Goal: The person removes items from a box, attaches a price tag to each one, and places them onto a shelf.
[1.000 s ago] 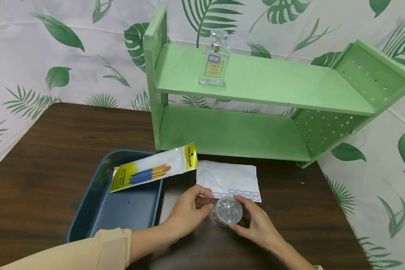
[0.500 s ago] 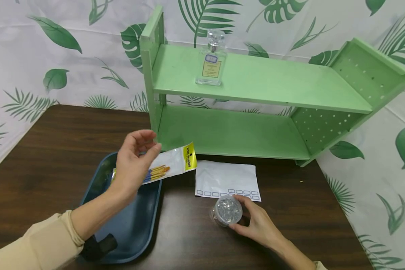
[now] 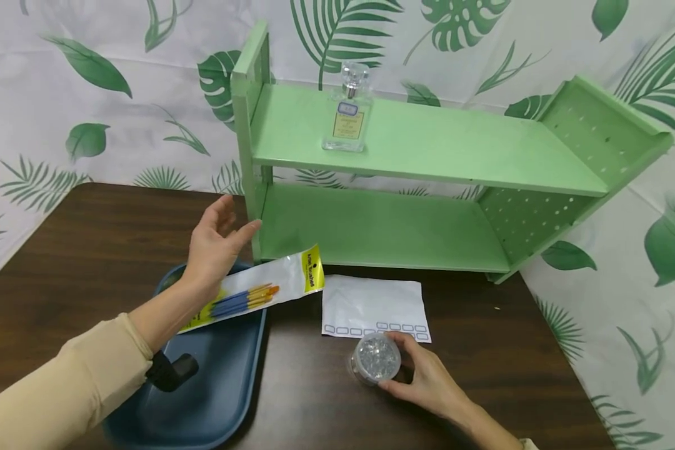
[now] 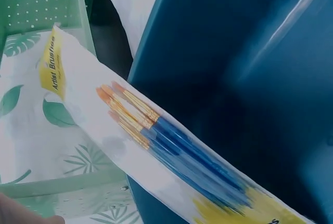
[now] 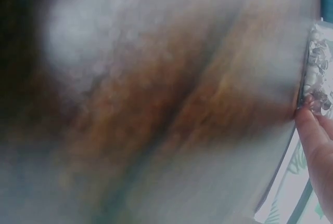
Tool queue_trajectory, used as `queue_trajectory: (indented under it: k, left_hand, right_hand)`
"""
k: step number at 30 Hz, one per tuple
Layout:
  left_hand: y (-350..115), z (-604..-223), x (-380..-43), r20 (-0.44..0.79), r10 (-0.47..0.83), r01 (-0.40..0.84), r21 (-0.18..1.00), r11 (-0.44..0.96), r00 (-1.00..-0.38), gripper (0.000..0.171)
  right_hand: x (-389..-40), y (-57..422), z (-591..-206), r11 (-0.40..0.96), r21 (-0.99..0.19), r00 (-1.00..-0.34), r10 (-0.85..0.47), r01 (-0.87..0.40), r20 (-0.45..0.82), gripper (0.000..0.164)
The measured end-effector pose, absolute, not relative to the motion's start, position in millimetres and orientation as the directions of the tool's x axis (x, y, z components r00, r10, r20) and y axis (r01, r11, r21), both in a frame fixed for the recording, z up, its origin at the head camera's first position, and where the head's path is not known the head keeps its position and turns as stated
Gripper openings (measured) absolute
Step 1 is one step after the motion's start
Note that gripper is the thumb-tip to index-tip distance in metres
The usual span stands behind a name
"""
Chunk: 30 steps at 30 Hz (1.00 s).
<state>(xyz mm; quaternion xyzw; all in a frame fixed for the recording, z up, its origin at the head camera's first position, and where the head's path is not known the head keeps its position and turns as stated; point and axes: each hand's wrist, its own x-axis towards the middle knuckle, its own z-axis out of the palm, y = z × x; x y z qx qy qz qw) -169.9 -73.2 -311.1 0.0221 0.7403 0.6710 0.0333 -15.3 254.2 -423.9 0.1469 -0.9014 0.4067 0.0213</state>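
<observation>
In the head view my right hand (image 3: 427, 382) holds a round clear jar (image 3: 377, 357) of silvery bits by its right side, thumb and fingers around it. The right wrist view shows part of the same jar (image 5: 318, 68) at its right edge. My left hand (image 3: 209, 250) is raised over the packet of artist brushes (image 3: 259, 289), fingers loosely bent and thumb apart, with nothing in it. That packet, blue-handled brushes showing, lies slantwise across the blue tray (image 3: 253, 375). The left wrist view gives the packet (image 4: 171, 135) close up.
A green two-level shelf (image 3: 427, 147) stands at the back of the dark table (image 3: 304, 400), a glass perfume bottle (image 3: 345, 122) on its upper board. Before the shelf lies a white sheet with small blue-outlined labels (image 3: 371, 306). A black wrist strap (image 3: 171, 373) shows over the tray.
My left hand has left the jar's side and moved left and up, to above the brush packet. My right hand keeps its grip on the jar.
</observation>
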Motion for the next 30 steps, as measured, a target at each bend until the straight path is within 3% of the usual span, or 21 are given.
queue_trajectory:
  k: [16, 30]
  left_hand:
    - [-58, -318, -184, 0.011, 0.082, 0.021, 0.993, 0.113, -0.997, 0.053]
    - [-60, -324, -186, 0.117, 0.064, 0.130, 0.947, 0.292, -0.991, 0.049]
  right_hand:
    - [-15, 260, -429, 0.629, -0.699, -0.936, -0.295, -0.341, 0.191, 0.073]
    - [-17, 264, -424, 0.589, -0.739, -0.940, -0.288, -0.325, 0.184, 0.066]
